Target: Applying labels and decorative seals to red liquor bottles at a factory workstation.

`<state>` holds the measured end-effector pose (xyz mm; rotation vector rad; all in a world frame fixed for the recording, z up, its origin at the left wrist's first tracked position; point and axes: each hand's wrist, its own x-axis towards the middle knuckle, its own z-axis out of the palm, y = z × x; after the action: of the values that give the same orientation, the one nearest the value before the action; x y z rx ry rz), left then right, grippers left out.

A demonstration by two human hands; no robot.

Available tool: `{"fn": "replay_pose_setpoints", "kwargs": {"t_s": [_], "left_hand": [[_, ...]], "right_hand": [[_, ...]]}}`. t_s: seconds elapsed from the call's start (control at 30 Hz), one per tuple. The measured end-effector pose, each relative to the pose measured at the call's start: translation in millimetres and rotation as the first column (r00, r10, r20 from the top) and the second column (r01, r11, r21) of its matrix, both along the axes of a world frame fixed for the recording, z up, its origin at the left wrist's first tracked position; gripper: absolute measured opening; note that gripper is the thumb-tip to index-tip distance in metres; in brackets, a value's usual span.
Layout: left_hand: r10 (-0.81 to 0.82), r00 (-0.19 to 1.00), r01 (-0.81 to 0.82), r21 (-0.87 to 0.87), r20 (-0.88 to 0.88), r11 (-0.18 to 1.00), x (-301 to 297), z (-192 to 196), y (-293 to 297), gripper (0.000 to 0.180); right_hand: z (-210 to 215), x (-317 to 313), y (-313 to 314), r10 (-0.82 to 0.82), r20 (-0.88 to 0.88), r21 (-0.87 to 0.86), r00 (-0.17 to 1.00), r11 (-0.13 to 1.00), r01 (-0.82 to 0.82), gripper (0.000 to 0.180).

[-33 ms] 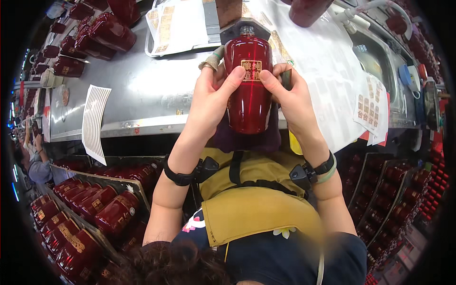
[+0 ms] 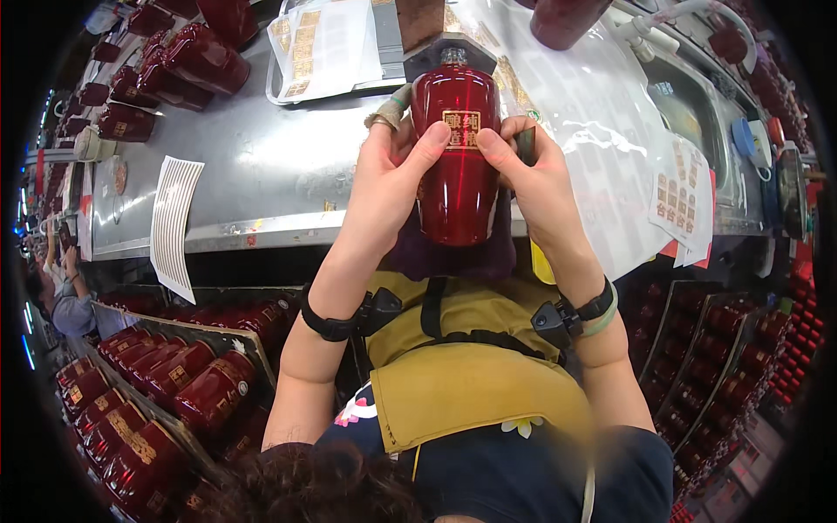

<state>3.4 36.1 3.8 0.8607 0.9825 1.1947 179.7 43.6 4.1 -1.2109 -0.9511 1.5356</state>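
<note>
A glossy dark red bottle [image 2: 455,196] with a clear glass neck is held between both hands at the near edge of the metal table. Its neck points away from me. My left hand [image 2: 384,174] grips the left side, its thumb pressing beside a gold square decal [image 2: 461,122] on the bottle's front. A pale wrap covers part of a left finger. From the other side my right hand [image 2: 539,174] closes on the bottle, thumb on the decal's right edge. A thin dark green piece [image 2: 525,146] sticks out between the right fingers. Purple cloth [image 2: 405,253] lies under the bottle; the other fingertips are hidden.
Decal sheets [image 2: 318,44] lie on a tray at the far left of the metal table [image 2: 253,166]. A striped white sheet [image 2: 174,227] overhangs its edge. Plastic sheeting [image 2: 593,131] covers the right side, beside a sink [image 2: 689,96]. Crated red bottles [image 2: 214,388] stand below.
</note>
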Motion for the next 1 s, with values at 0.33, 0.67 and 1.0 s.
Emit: {"fn": "replay_pose_setpoints", "kwargs": {"t_s": [0.33,0.67,1.0], "left_hand": [[0.045,0.996,-0.037,0.096,-0.082,0.995,9,-2,-2,0.085],[0.047,0.999,-0.045,0.087,-0.023,0.995,7,-3,-7,0.088],[0.249,0.968,-0.251,0.06,0.035,0.966,-22,-4,-19,0.082]], "right_hand": [[28,29,18,-0.085,0.515,0.487,0.853,0.848,-0.21,0.033],[70,5,58,-0.376,0.69,0.722,0.619,0.299,-0.624,0.034],[59,-10,89,-0.329,0.647,0.751,0.687,0.125,-0.648,0.01]]}}
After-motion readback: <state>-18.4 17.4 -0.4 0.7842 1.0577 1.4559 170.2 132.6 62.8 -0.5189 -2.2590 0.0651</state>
